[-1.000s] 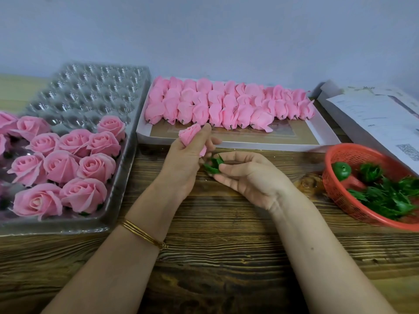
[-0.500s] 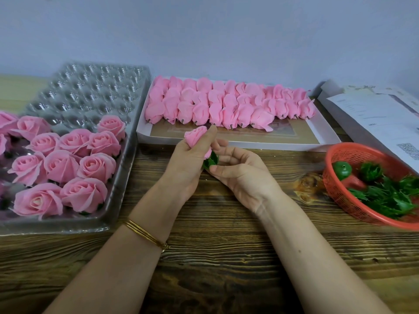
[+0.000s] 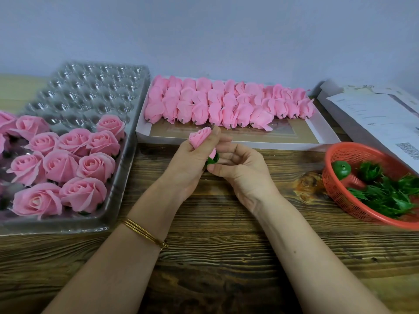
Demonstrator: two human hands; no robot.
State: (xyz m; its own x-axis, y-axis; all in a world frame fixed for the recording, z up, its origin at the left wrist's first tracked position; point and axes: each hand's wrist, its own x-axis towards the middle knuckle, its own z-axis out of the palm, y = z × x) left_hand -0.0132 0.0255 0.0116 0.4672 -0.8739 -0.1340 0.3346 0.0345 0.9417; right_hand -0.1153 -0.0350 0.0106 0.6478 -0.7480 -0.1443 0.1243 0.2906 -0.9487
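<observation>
My left hand (image 3: 192, 164) grips a closed pink rose bud (image 3: 200, 137) above the wooden table, its top sticking out over my thumb. Under the bud sits a green leafy base (image 3: 213, 158), pinched by my right hand (image 3: 240, 168), which touches the left one. Most of the bud's lower part is hidden by my fingers.
A clear plastic cell tray (image 3: 90, 96) at the left holds several opened pink roses (image 3: 74, 159). A white flat box (image 3: 326, 137) at the back holds rows of closed pink buds (image 3: 226, 103). A red basket (image 3: 340, 193) of green bases stands at the right, papers (image 3: 374, 116) behind it.
My right hand has brought the green base up against the bud's bottom. Both hands have closed together and the bud now tilts more upright.
</observation>
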